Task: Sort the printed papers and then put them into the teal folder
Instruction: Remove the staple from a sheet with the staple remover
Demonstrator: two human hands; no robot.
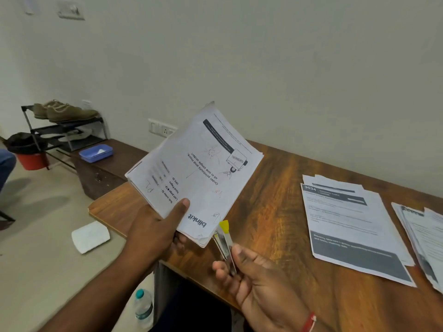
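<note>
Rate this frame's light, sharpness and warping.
Head view: the light is soft and even, with no harsh glare, only a mild sheen on the wooden table; large print on the held paper stack reads clearly, the yellow-tipped strip is blurred, and fine text on the loose sheets is smeared; wide-angle stretch shows toward the frame's edges.

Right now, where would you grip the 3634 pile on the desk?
Probably by its left long edge, coming from the left: the 3634 pile lies flat, bare desk adjoins that side, and a second pile crowds its right. Slide fingers under, thumb on top.
</note>
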